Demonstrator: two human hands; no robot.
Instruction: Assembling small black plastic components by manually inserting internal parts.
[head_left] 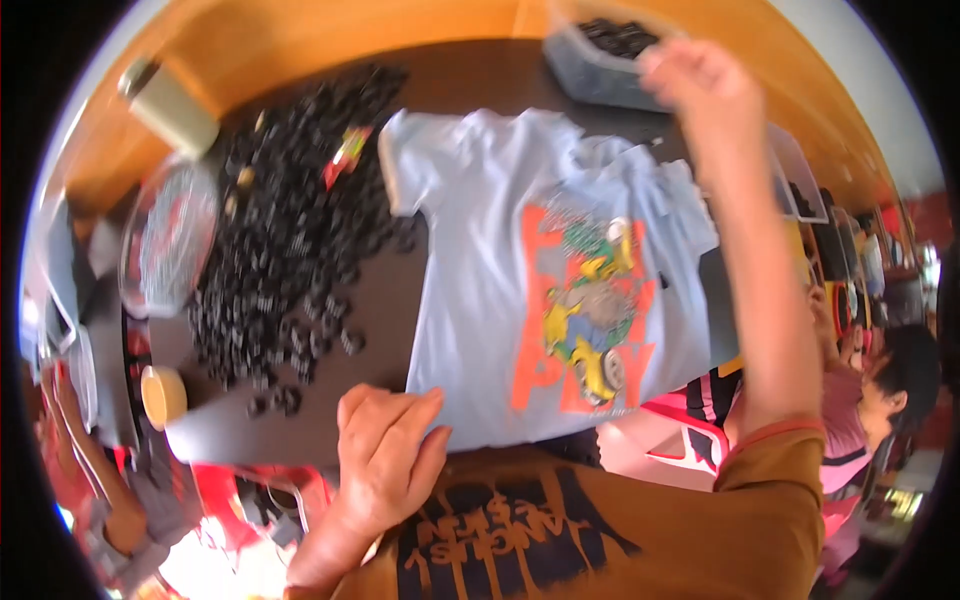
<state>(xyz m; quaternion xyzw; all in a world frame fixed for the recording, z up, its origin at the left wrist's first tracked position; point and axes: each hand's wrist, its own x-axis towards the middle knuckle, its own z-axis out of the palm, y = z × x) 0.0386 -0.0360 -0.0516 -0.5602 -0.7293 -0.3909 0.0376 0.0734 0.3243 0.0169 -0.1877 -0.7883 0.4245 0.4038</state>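
Observation:
A light blue T-shirt (pixel 470 250) with an orange, yellow and green print lies spread on the dark table (pixel 385 310). By its lower left corner is my left hand (pixel 385 455), fingers loosely bent and the thumb apart, with nothing visible in it. My right arm reaches across the shirt's right side. My right hand (pixel 705 85) is raised beside a clear plastic bin (pixel 590 80) of black pieces; its fingers are curled but smeared by motion, so what they hold, if anything, cannot be made out. A large heap of small black pieces (pixel 290 220) covers the table's left part.
A red and yellow wrapper (pixel 347 157) lies on the heap. Along the left edge are a pale bottle (pixel 170 105), a clear oval container (pixel 172 235) and a yellowish round tub (pixel 163 397). People sit at both sides, one person (pixel 850 430) in pink at right.

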